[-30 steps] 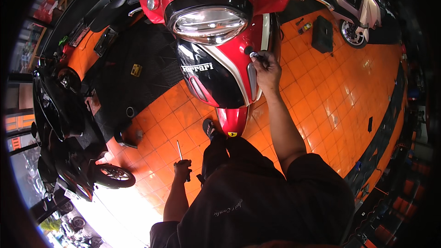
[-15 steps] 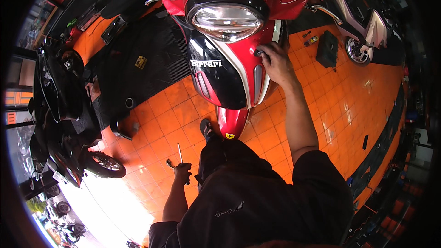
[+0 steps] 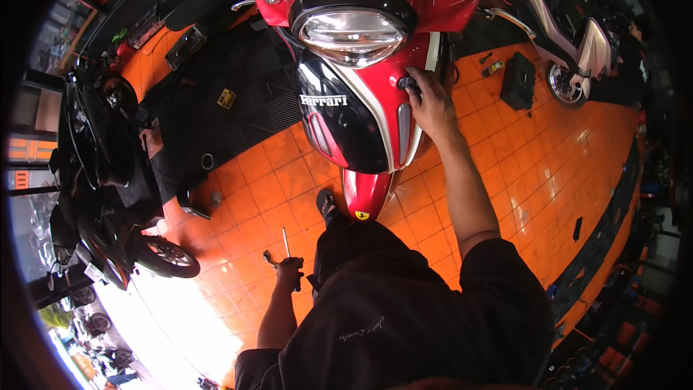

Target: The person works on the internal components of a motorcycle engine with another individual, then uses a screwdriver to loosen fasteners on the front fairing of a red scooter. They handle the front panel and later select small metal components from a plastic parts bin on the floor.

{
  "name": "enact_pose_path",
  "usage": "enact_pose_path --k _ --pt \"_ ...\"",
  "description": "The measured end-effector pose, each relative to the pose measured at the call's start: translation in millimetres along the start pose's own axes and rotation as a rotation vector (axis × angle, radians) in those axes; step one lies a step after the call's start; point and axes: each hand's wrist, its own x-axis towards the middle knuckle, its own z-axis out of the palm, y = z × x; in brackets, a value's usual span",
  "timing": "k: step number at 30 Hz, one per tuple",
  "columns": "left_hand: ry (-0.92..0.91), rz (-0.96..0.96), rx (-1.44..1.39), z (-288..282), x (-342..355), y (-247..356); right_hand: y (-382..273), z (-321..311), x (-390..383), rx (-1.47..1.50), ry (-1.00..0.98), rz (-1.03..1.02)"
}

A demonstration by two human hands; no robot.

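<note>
In front of me stands a red scooter [image 3: 404, 11] with a wide headlight [image 3: 354, 35] and a black, white and red front panel [image 3: 343, 119]. My right hand [image 3: 433, 105] reaches up to the panel's right side. Its fingers are closed on a small black rounded piece [image 3: 406, 82] at the red surface; whether that piece is fixed there I cannot tell. Low on the left, my left hand [image 3: 290, 273] is wrapped round a screwdriver [image 3: 286, 242], its thin shaft pointing up. A second metal tool [image 3: 269, 257] sticks out of the same fist, its kind unclear.
The red front fender [image 3: 361, 191] reaches close to my legs over orange floor tiles [image 3: 253, 209]. Dark motorbikes [image 3: 108, 202] stand at left, another scooter [image 3: 556, 43] at far right. A black toolbox [image 3: 517, 81] sits on the right; a black mat [image 3: 238, 101] lies left.
My right fingers have shifted slightly on the black piece, which shows more. My left hand, still gripping both tools, sits marginally farther right and lower. The whole view has tilted a little.
</note>
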Motion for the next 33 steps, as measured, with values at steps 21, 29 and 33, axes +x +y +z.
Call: enact_pose_path --k 21,29,33 --pt "0.010 0.003 0.037 7.5 -0.9 -18.5 -6.1 12.9 -13.8 0.064 0.114 0.092" --pt "0.028 0.001 -0.005 6.0 2.2 -21.0 2.3 26.8 -22.2 0.067 0.197 -0.020" --pt "0.022 -0.025 0.043 9.6 -6.7 -1.5 -3.3 28.7 -22.2 0.065 0.265 -0.041"
